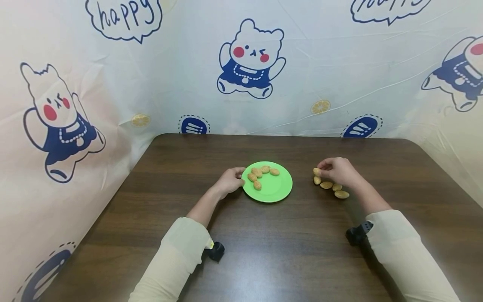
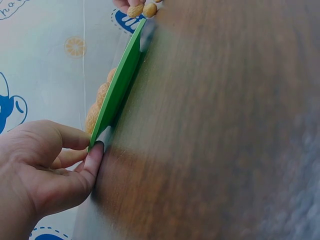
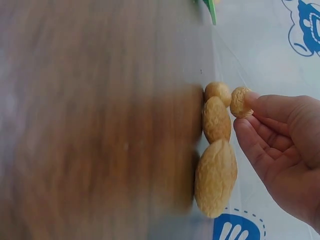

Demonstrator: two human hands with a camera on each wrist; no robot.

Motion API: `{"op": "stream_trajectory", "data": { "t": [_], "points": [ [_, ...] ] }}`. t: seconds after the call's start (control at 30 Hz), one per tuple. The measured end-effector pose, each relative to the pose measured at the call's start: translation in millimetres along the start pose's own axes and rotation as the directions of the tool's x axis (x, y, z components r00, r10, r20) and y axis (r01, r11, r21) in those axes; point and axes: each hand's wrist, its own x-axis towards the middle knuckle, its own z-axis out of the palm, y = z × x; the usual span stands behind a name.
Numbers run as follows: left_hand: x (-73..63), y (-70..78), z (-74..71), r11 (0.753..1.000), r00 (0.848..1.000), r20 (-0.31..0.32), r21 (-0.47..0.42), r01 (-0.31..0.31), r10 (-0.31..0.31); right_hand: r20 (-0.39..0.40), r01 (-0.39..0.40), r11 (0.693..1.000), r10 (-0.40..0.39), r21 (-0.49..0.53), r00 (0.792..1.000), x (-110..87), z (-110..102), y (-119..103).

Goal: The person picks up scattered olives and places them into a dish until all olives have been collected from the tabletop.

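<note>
A round green plate (image 1: 275, 191) lies on the table with several tan, wrinkled peanuts (image 1: 257, 172) on its left and upper part. My left hand (image 1: 229, 181) pinches the plate's left rim; in the left wrist view the edge sits between thumb and fingers. Over on the right, my right hand (image 1: 337, 170) pinches one peanut (image 3: 241, 102) between thumb and fingertips. Right beside that held peanut, several loose peanuts (image 3: 215, 177) form a short curved row on the wood. The largest one (image 1: 341, 194) is at the row's near end.
The dark brown wooden table (image 1: 241, 251) has rounded far corners. A pale printed cloth (image 1: 181, 63) with bear drawings hangs behind and along both sides. Black wrist cameras (image 1: 216, 251) are strapped at both sleeves, low over the table.
</note>
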Motion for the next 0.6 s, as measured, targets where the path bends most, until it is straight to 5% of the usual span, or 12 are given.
{"op": "stream_trajectory", "data": {
  "t": [0.6],
  "points": [
    [-0.7,0.3,0.5,1.000,1.000,0.001,-0.010,-0.003,0.003,-0.025,0.022,0.999,-0.021,0.045,0.999,10.7,9,-15]
  ]
}}
